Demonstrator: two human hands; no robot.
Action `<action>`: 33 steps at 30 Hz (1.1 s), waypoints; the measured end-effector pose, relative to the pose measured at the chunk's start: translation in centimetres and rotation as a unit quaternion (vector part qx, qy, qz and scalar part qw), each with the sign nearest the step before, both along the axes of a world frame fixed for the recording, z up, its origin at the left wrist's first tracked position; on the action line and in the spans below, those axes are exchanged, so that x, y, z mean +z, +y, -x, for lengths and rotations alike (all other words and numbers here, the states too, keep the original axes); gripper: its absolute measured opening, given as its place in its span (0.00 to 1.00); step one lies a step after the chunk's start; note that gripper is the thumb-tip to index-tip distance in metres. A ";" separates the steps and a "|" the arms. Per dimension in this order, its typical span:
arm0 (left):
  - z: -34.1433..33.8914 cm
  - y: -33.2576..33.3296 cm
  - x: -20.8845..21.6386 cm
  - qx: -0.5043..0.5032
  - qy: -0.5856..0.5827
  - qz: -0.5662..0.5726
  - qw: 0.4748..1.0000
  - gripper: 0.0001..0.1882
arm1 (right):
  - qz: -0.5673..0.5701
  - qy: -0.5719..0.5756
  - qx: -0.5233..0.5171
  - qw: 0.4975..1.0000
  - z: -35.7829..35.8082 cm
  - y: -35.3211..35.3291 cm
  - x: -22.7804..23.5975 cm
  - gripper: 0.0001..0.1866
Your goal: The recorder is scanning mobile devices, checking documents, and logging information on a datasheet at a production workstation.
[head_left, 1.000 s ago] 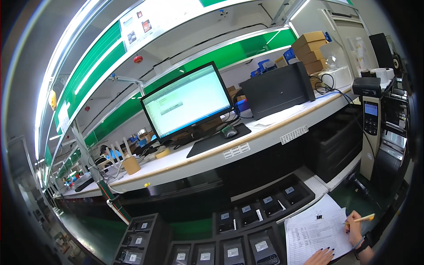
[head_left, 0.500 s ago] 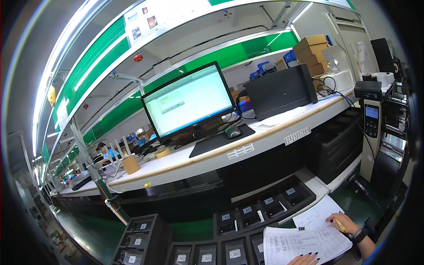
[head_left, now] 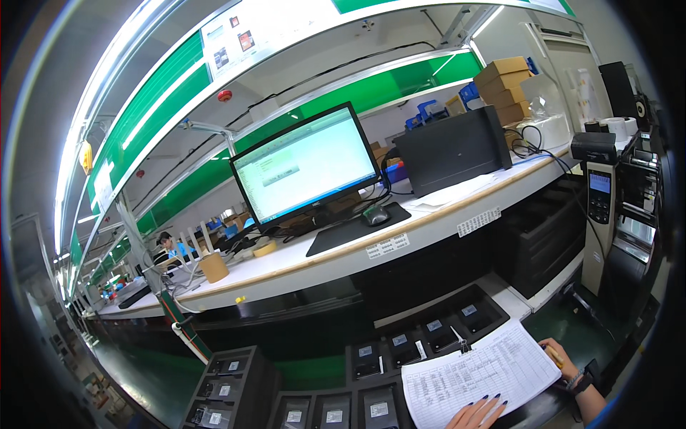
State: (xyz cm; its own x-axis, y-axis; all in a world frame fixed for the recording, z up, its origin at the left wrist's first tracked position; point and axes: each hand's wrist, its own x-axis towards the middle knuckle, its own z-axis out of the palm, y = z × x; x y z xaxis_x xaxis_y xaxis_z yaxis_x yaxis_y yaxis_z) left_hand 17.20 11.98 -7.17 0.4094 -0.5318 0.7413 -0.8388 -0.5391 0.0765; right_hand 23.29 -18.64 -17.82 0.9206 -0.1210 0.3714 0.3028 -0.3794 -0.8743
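A stack of printed table sheets (head_left: 457,382) lies tilted at the lower right, held at its top edge by a black binder clip (head_left: 465,346). My left hand (head_left: 477,415) rests on the sheets' lower part with its fingers stretched out; the frame's lower edge cuts it off. Just past the stack's right edge, my right hand (head_left: 564,363) is closed round a yellow pen (head_left: 553,353). Black foam trays (head_left: 357,386) sit beside and partly under the paper. Dark flat devices with white labels (head_left: 379,409) lie in their compartments.
Beyond the trays runs a workbench (head_left: 286,273) with a monitor (head_left: 304,168), a mouse (head_left: 376,214) and a black box-shaped machine (head_left: 454,150). A label printer (head_left: 599,214) stands at right. Another foam tray (head_left: 221,386) is at lower left. A person (head_left: 168,247) sits far left.
The clipped stack has shifted left and up, over part of the trays, and the loose white sheet behind it no longer shows. My right hand has moved slightly right; my left slid left.
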 end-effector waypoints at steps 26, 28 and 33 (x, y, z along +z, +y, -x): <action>-0.8 -12.1 -10.7 0.113 0.136 -0.175 0.969 0.25 | -0.122 -0.037 -0.084 0.988 0.9 3.3 1.0 0.06; -0.8 -12.5 -10.8 0.143 0.124 -0.190 0.963 0.25 | -0.128 -0.034 -0.085 0.988 0.6 3.1 0.2 0.06; -1.2 -12.5 -11.6 0.132 0.148 -0.149 0.969 0.26 | -0.115 -0.066 -0.089 0.987 0.1 3.0 -1.0 0.08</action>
State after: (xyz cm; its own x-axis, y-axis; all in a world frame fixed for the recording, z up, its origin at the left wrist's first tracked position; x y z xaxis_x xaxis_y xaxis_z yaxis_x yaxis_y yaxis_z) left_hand 18.37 -0.57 -18.75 0.7308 -0.5523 0.4011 -0.6343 -0.7665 0.1002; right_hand 23.17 -15.64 -18.80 0.8227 -0.3715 0.4303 0.3657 -0.2338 -0.9009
